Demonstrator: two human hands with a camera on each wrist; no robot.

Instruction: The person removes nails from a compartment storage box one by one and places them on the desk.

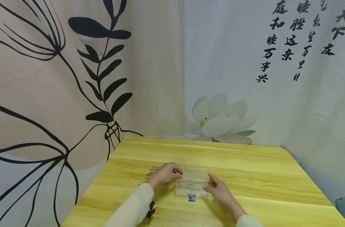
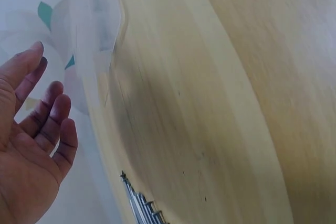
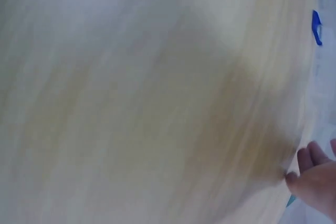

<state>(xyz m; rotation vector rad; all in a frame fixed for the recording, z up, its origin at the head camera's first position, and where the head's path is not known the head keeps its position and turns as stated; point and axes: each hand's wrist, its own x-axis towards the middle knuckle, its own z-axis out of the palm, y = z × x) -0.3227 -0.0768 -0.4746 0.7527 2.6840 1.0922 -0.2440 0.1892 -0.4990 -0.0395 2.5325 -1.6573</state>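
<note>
A clear plastic box [image 1: 178,191] stands on the table with its lid [image 1: 194,174] tilted back and a blue latch [image 1: 191,198] hanging at the front. Thin metal pieces lie inside it. By the lid's left edge is my left hand [image 1: 167,172]; in the left wrist view its fingers [image 2: 63,142] are loosely bent, with nothing between them and the box [image 2: 97,19] apart from them. My right hand [image 1: 219,189] is at the box's right side, thumb and fingers spread. Whether it touches the box I cannot tell. The right wrist view shows this hand [image 3: 317,184] only at the edge.
Several long metal screws [image 2: 140,203] lie in a row on the table left of the box, partly behind the left arm. The wooden table [image 1: 260,176] reaches back to a printed curtain [image 1: 158,78]. A dark band [image 1: 151,209] shows at the left wrist.
</note>
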